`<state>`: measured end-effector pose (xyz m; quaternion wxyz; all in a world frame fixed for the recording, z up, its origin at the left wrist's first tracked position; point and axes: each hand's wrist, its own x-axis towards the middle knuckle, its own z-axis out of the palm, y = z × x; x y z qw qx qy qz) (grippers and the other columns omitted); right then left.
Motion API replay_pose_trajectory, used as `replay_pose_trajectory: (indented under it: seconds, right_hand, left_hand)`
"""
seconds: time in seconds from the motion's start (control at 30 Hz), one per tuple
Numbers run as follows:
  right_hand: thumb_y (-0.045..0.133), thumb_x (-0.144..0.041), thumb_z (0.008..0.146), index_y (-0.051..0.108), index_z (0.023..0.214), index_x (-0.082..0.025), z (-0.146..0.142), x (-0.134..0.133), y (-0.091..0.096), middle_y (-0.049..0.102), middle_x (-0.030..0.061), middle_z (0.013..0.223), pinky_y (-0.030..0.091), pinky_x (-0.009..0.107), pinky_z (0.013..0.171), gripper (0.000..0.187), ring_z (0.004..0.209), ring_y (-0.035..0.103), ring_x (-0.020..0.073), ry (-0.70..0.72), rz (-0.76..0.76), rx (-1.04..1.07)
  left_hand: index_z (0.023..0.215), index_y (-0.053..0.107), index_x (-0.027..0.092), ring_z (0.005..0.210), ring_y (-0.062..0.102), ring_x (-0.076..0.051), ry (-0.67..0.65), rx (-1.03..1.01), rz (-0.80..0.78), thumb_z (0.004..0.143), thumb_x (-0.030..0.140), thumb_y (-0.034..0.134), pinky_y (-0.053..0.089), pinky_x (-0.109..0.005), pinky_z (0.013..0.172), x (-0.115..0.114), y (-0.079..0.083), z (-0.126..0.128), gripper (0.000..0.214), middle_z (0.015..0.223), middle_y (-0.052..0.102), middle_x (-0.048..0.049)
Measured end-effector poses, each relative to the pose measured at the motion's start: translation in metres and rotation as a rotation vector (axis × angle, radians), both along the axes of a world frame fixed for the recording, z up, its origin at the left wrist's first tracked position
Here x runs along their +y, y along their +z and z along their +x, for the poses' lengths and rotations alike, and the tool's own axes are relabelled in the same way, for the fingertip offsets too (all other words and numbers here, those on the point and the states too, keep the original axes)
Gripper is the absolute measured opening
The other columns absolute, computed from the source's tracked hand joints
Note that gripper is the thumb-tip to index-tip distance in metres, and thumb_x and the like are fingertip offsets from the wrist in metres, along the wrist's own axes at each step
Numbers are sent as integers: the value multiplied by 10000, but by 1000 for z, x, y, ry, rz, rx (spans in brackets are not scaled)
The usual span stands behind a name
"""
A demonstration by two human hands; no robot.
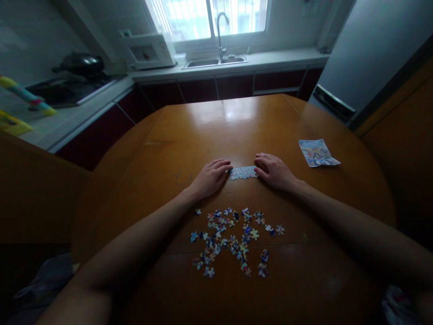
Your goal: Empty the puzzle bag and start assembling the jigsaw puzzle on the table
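Observation:
A strip of joined jigsaw puzzle pieces [243,172], pale blue with a straight far edge and a knobbed near edge, lies on the wooden table. My left hand [212,177] has its curled fingertips against the strip's left end. At the opposite end, my right hand [274,172] grips the strip's right edge with the thumb near it and the fingers bent beyond. Nearer to me, between my forearms, is a scatter of loose jigsaw pieces [216,243] in many colours, some overlapping.
A creased picture sheet [318,152] lies on the table [203,131] at the right. Past the far edge stand a counter with a sink [216,62], a microwave [149,50] and a stove with a black pan [81,63]. A fridge [375,58] rises at the right.

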<state>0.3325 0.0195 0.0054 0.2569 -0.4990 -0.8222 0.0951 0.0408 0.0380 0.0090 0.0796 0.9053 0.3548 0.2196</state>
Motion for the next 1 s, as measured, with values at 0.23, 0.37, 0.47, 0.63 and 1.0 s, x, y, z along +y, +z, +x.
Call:
replay_pose_trajectory:
  seconds: [0.23,0.37,0.47,0.63,1.0]
  right_hand:
    - [541,-253,963,680,1202,-219,0,1,-3,631,123,1399,436,510,1129,278,1335,552,293,1,16,-19]
    - [485,-249,992,682,1187,-193,0,1,-1,638,138,1386,435,494,1132,283,1332,555,290,-3,7,-25]
    - [567,-315,962,681,1182,-194,0,0,-1,624,149,1402,433,510,1131,275,1339,544,310,2,4,-36]
    - [565,-320,964,675,1195,-197,0,0,-1,620,146,1403,435,519,1124,284,1339,542,312,4,11,-51]
    - [502,-309,998,678,1193,-170,0,0,-1,628,156,1385,428,488,1133,296,1332,550,303,0,13,-63]
  left_hand:
    - [1271,647,248,1325,547,-222,1,-1,13,1053,296,462,464,-503,1146,0,1,0,290,1384,633,-58]
    - [1266,647,252,1329,544,-221,-3,-4,6,1053,295,463,470,-505,1140,0,1,0,285,1379,634,-56]
    - [1257,652,237,1324,547,-225,-4,-3,9,1052,293,467,472,-497,1137,0,1,0,281,1375,636,-67]
    - [1251,652,227,1311,557,-227,-12,-4,28,1047,270,477,474,-502,1132,1,-1,0,273,1366,643,-71]
    - [1258,652,229,1308,558,-220,-24,-27,24,1039,255,493,472,-493,1131,3,-3,-1,272,1364,644,-75]
